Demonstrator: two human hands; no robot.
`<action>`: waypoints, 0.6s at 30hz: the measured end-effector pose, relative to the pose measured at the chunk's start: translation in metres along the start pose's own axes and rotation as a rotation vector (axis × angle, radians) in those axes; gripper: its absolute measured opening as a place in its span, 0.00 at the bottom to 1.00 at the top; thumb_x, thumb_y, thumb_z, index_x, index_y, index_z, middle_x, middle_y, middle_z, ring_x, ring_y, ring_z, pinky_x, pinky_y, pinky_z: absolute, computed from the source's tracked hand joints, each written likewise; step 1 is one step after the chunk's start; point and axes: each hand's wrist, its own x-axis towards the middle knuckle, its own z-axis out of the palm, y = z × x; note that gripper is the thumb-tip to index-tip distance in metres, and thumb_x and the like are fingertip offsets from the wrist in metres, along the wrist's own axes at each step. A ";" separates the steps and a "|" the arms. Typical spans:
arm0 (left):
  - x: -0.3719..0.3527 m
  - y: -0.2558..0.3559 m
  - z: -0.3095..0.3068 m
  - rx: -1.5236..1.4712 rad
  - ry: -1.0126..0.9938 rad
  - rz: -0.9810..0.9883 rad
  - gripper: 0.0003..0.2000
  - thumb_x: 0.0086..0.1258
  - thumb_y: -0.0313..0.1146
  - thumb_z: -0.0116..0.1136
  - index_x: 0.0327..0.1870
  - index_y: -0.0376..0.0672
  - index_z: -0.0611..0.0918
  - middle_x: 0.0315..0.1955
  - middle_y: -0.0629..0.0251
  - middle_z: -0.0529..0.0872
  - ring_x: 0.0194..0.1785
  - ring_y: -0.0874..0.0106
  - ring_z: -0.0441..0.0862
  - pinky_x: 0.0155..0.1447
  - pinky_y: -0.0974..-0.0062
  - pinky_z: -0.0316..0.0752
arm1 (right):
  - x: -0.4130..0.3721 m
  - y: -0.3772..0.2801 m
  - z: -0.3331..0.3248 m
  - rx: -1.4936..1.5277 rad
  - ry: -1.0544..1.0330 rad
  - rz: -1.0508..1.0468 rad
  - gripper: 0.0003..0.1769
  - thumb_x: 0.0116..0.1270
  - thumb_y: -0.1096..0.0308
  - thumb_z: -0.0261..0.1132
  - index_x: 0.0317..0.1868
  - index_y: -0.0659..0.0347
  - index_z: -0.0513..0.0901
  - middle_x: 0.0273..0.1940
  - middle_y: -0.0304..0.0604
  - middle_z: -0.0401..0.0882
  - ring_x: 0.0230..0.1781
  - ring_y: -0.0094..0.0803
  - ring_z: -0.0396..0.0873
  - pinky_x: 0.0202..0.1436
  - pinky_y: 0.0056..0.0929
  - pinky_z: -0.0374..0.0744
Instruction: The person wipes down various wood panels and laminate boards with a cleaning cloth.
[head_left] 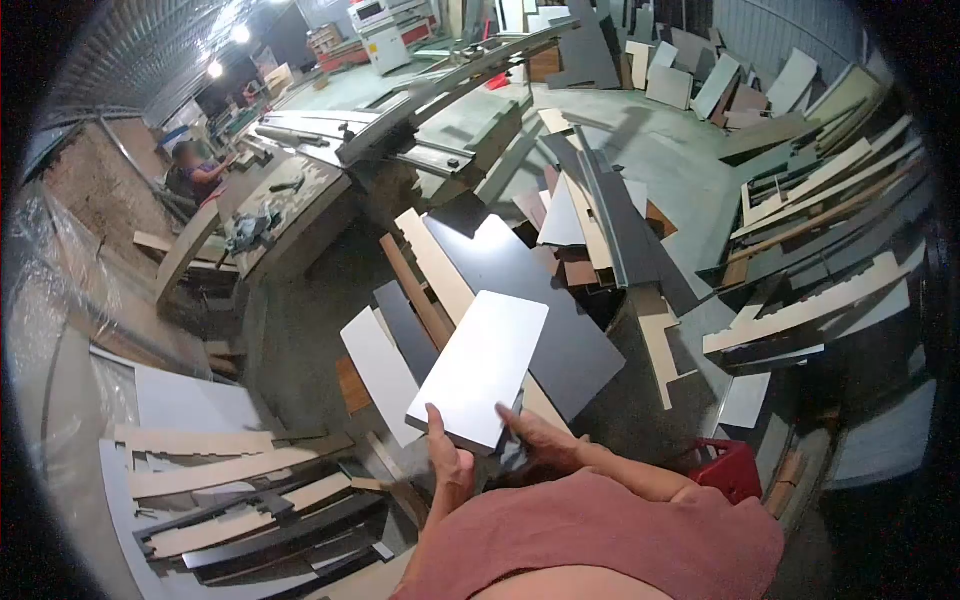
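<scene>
A white rectangular board (485,360) is held in front of me, tilted, its bright face up and a darker edge along the near end. My left hand (450,462) grips its near left corner, thumb on top and fingers mostly hidden underneath. At the near right side, my right hand (545,440) holds the edge with the thumb showing; its other fingers are largely out of sight. Beneath the held board lie a large dark grey panel (570,345), a long beige strip (440,262), a narrower white panel (378,365) and a brown strip (412,290).
Offcuts are stacked at left (220,475) and right (810,310). A red plastic container (728,470) stands by my right side. Ahead, a sliding table saw (400,140) carries a long metal rail. Another person (200,175) sits near a cluttered workbench (285,205) at far left.
</scene>
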 end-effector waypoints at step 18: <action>0.098 -0.090 0.108 -0.016 -0.096 -0.370 0.18 0.64 0.38 0.48 0.51 0.39 0.65 0.50 0.55 0.70 0.50 0.58 0.72 0.53 0.65 0.70 | -0.049 -0.093 -0.310 -0.290 0.834 -0.445 0.25 0.60 0.49 0.55 0.37 0.69 0.75 0.31 0.37 0.74 0.31 0.22 0.69 0.35 0.22 0.69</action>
